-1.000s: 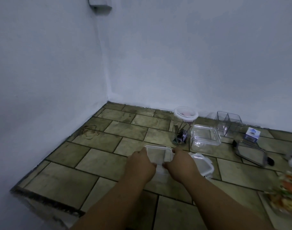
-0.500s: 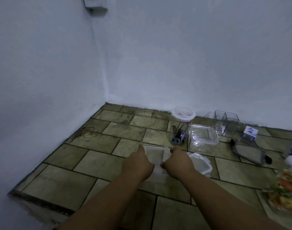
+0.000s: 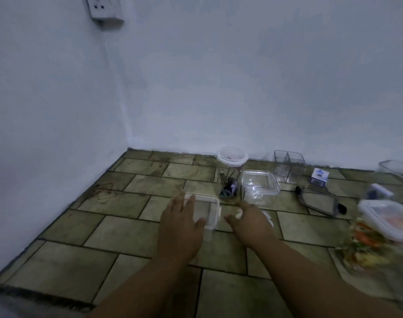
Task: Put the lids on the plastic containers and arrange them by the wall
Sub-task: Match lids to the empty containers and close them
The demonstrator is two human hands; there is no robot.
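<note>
Small clear container (image 3: 211,211), white clip lid on, sits on the tiled floor (image 3: 118,203) just left of frame centre, well short of the far wall (image 3: 241,88).

Left hand (image 3: 181,222) lies flat on its lid, fingers straight and spread. Right hand (image 3: 248,220) is just right of the container, not touching it. Its fingers are loosely bent and grip nothing that shows. A white lid edge (image 3: 268,219) peeks out beyond it.

A wide stretch of tiles runs from the container left to the side wall (image 3: 47,134) and up to the corner.

Behind, toward the far wall:
- open square tub (image 3: 260,188), empty
- cup of dark clips (image 3: 228,188) beside the tub
- round jar (image 3: 232,157), lid on, at the wall
- two-cell clear box (image 3: 288,165), empty, at the wall

Right edge: lidded tub (image 3: 388,220), pinkish contents, blurred.
</note>
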